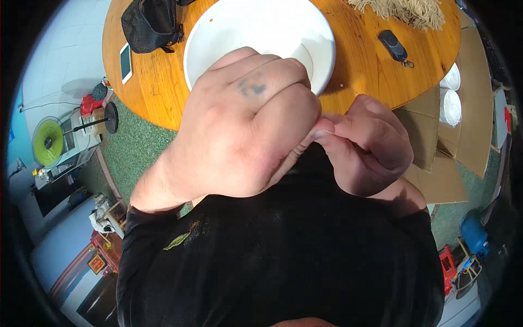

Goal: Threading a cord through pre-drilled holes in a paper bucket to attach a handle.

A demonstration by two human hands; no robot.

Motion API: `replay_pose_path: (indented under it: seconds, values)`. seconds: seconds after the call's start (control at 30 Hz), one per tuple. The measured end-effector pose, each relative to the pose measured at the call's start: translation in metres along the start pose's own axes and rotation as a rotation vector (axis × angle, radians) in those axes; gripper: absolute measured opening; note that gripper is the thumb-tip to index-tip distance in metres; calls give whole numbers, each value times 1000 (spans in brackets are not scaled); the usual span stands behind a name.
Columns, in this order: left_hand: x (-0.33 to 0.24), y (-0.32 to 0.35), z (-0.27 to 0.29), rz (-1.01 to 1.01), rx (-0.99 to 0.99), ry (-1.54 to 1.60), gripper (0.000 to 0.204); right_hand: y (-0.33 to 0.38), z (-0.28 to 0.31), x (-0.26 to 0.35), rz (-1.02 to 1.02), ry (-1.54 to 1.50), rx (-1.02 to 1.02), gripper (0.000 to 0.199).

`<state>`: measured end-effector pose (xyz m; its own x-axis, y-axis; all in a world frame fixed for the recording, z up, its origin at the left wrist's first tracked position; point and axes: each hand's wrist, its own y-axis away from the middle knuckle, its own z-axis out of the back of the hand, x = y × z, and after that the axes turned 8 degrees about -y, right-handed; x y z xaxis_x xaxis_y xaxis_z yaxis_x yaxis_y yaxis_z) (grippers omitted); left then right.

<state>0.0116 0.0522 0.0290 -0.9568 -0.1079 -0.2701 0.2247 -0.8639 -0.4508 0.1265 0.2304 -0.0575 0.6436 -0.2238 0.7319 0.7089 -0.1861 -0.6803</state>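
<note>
My left hand [250, 120] is closed into a fist, its back turned up, over the near edge of a white basin [250, 27]. Beside it, my right hand [376, 150] has its fingers curled and pressed together. The thumbs and fingertips of both hands meet in a pinch just past the basin's near right side. Whatever sits between them, if anything, is hidden by the fingers. A small green leaf [177, 241] clings to the black shirt [305, 250] below my left wrist.
On the round wooden table [359, 71] lie a black mesh bag [147, 30], a white phone [126, 62], a black key fob [392, 45] and beige strands [408, 11]. An opened cardboard box [474, 109] with white rolls [450, 106] stands right. A green fan [49, 141] is left.
</note>
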Motion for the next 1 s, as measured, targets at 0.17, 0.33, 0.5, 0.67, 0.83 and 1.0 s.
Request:
replay_pose_path:
  seconds: [0.17, 0.33, 0.5, 0.67, 0.83, 1.0]
  values:
    - [-1, 2, -4, -61, -55, 0, 23, 6, 0, 0, -5, -102, -16, 29]
    - [-8, 2, 1, -41, 1, 68, 27, 6, 2, 3, 20, -208, 34, 32]
    - [-6, 3, 4, -56, 110, 88, 41, 12, 1, -13, 112, -195, -27, 35]
    - [-13, 8, 1, 221, 133, -10, 87, 23, 6, -33, 126, 46, -88, 30]
    - [-21, 13, -8, 468, 209, 48, 50, 27, -5, -38, 98, 67, -137, 28]
    - [-20, 12, -12, 439, 188, 62, 42, 27, -12, -37, 84, 58, -156, 26]
